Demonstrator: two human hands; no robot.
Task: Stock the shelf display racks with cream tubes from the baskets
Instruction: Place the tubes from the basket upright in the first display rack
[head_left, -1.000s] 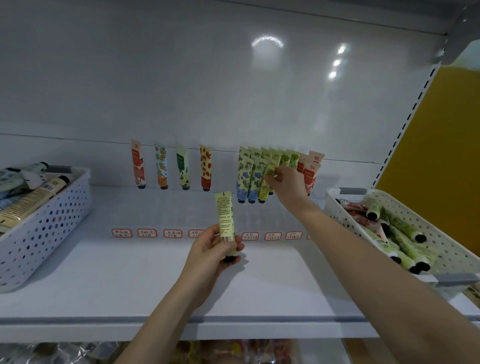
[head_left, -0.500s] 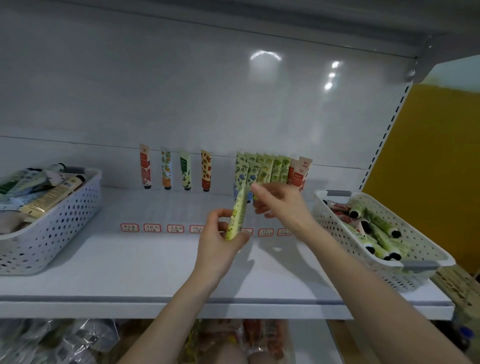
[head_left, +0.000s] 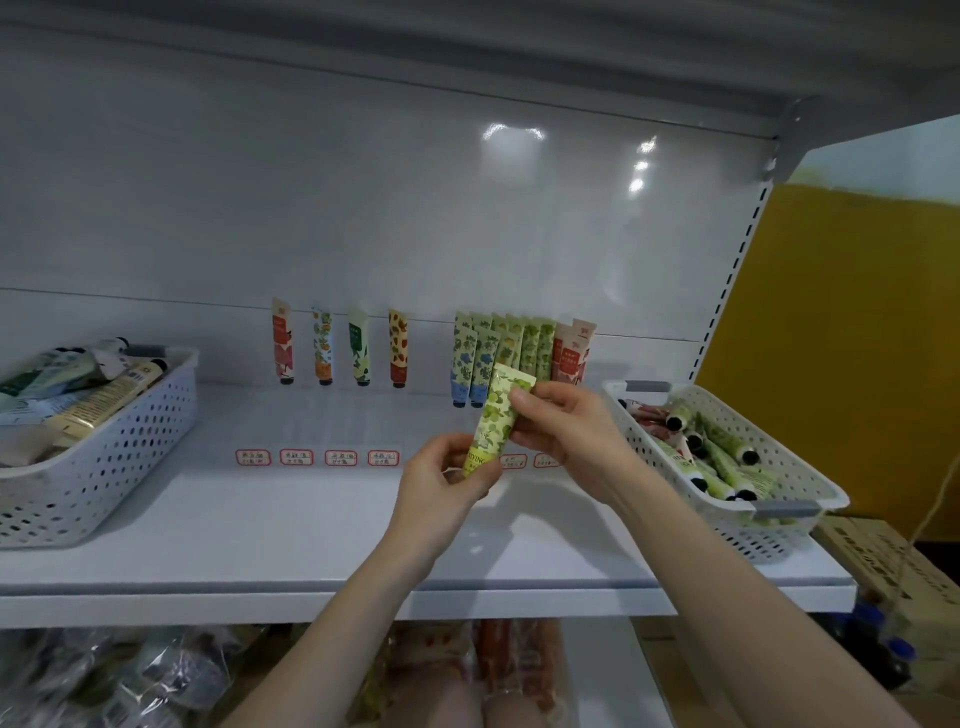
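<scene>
Right now, up in the middle, just above the white shelf (head_left: 260, 519): one green leafy tube (head_left: 496, 421), tilted, top end leaning to the right. Held by both hands. Round its lower end, the left hand (head_left: 441, 483), fingers and thumb curled and pinching. On its upper half, the right hand (head_left: 566, 431), thumb on the front, fingers bent behind. Lifted off the shelf, in front of the tubes at the back.

Along the back wall, four single tubes (head_left: 337, 343) standing apart, caps down. Next to them on the right, a tight bunch of tubes (head_left: 519, 343) pressed side by side: blue-flowered, green and red ones. In front, a row of little red-edged labels (head_left: 317, 457) on the shelf, words too small to read.

At the left end of the shelf, the left basket (head_left: 104, 467) — white, full of holes, piled with bigger tubes (head_left: 78, 389) lying flat. At the right end, the right basket (head_left: 779, 499), also white, filled with green and red tubes (head_left: 722, 452) with black caps, lying every which way.

Behind the right basket, a yellow wall (head_left: 857, 338). Lower down on the right, a brown box (head_left: 893, 571). Under the shelf, shiny bags (head_left: 130, 675) — too blurry to tell more.
</scene>
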